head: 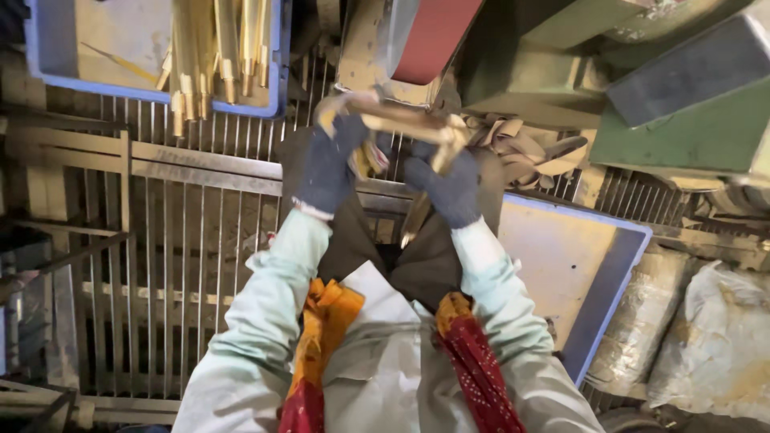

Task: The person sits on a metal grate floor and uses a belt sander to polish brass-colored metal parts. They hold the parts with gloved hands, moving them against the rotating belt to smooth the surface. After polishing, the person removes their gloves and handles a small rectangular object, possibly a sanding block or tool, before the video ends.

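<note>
I have a brass rod point(405, 120) gripped crosswise in both gloved hands at about twelve o'clock, just under the red sanding belt point(433, 36). My left hand point(329, 164) has its fingers curled tight around one end, and my right hand point(449, 188) pinches the other end in a closed grip. To do this well, I judge the rod should meet the belt evenly, with light pressure and both wrists steady, fingers kept clear of the belt. The rod looks yellow, slender and dull-bright, like the bundle in the blue tray point(277, 88) at eleven o'clock.
</note>
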